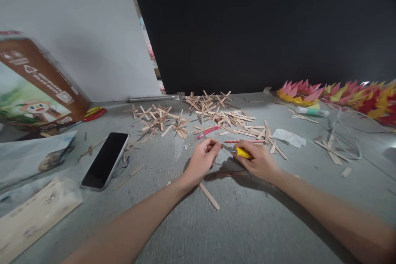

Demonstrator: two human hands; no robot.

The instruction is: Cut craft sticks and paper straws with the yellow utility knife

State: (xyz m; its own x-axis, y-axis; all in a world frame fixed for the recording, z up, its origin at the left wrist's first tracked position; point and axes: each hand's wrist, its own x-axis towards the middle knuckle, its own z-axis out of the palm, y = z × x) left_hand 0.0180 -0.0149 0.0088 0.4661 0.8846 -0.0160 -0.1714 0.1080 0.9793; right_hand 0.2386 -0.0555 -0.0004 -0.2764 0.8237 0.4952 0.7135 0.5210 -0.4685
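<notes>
My right hand (258,161) is closed around a yellow-handled utility knife (243,153), its thin metal blade directed left. My left hand (202,159) is pinched close to the blade tip; whatever lies between its fingers is too small to make out. Just beyond the hands lie a red pencil (244,141) and a pink patterned strip (208,132). One loose popsicle stick (209,196) rests on the table below my left wrist. Farther back are crossed, joined sticks (159,119) and a pile of wooden sticks (238,119).
On the left are a phone (105,161), a brown printed box (69,99), red-and-yellow scissors (94,114) and plastic packets (37,214). To the right lie a glue stick (312,111), a tissue (290,137), a white cable (359,148) and folded paper pieces (355,97). A black panel (262,29) stands behind.
</notes>
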